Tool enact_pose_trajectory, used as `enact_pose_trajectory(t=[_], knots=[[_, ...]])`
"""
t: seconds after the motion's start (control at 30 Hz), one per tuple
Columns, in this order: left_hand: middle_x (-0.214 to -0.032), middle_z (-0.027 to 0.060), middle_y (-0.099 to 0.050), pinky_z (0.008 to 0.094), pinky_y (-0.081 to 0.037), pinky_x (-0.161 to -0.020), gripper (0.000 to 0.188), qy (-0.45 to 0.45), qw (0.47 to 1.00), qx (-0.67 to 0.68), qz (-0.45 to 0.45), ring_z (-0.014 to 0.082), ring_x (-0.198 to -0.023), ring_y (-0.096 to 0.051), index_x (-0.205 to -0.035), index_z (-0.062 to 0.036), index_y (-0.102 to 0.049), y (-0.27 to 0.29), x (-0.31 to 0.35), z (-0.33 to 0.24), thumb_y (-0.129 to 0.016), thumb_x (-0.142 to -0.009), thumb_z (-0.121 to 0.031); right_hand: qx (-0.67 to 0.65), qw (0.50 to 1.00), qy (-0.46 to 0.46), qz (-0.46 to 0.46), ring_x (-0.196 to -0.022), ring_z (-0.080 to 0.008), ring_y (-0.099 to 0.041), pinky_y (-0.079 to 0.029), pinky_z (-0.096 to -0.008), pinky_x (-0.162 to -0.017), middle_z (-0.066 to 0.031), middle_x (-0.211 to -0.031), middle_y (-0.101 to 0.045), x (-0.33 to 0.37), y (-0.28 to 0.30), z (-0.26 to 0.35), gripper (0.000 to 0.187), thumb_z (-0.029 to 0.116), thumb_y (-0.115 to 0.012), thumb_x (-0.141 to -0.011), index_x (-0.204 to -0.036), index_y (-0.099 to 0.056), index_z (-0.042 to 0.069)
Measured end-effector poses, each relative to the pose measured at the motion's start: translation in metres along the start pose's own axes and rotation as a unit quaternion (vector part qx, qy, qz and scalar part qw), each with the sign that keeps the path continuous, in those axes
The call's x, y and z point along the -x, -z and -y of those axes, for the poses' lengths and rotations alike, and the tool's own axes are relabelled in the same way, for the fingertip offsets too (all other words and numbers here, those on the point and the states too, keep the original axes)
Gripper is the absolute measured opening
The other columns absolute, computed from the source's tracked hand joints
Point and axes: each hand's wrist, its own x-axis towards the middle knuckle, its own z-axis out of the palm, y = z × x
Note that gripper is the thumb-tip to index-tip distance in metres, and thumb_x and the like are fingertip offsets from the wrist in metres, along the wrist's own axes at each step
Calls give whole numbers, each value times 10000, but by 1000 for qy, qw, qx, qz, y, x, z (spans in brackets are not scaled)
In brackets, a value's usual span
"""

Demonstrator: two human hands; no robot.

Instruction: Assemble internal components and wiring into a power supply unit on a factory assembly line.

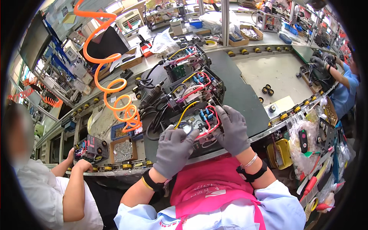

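Observation:
Three open electrical units with black casings and exposed wiring stand in a row on a dark board [245, 103]. The nearest electrical unit [197, 124] has a yellow wire, red wires and blue connectors on top. My left hand [173, 150], in a grey glove, is at its front left corner with fingers bent together; what lies between the fingertips is hidden. Gloved the same way, my right hand [232, 130] wraps round the right side, its thumb close to the red wire [216, 122]. Behind are the middle unit [195, 90] and the far unit [184, 63].
An orange coiled hose [111, 90] hangs at the left, near a power screwdriver [151, 95] and black cables. A box of small metal parts [122, 150] lies left. A yellow bin [283, 153] stands right. Co-workers handle units at both sides, one touching another unit [92, 147].

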Motion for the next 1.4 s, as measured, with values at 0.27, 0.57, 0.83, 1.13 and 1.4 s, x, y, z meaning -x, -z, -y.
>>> enact_pose_trajectory(t=[0.27,0.57,0.83,1.13,1.4], knots=[[-1172,181,-542,555,-458,-995,428,-32,967,20,-251,392,-1126,-551,-1146,8,-566,-29,77,-36,-638,-957,-370,-13,989,-144,-14,-1273,-376,-475,-395,-478,-1051,-182,-1363,-482,81,73,-25,789,405,-739,-801,-1451,-430,83],[-1012,100,-619,466,-502,-902,316,-175,943,284,-1,309,-938,-590,-1097,-57,-654,-88,69,-67,-727,-834,-216,210,876,-432,49,-1031,-358,-635,-514,-457,-885,-161,-1121,-647,182,191,-95,381,274,-635,-880,-1230,-612,126],[-976,93,-617,436,-486,-840,332,-153,945,289,29,317,-927,-599,-1149,-98,-646,-92,78,-67,-722,-848,-217,112,887,-438,92,-976,-357,-666,-521,-451,-871,-176,-1051,-690,188,149,-117,266,241,-621,-866,-1074,-678,85],[-926,102,-600,440,-475,-748,339,-140,949,277,54,315,-869,-599,-1154,-96,-634,-98,81,-63,-721,-847,-211,288,863,-396,119,-931,-323,-657,-516,-478,-793,-110,-998,-649,215,42,-177,345,363,-714,-807,-1036,-583,141],[-922,102,-598,442,-482,-763,341,-127,953,262,83,316,-867,-599,-1148,-93,-638,-106,76,-63,-725,-829,-177,309,928,-208,-15,-712,-279,-635,-522,-399,-644,-65,-769,-625,246,48,-195,168,189,-639,-868,-1010,-598,108]])
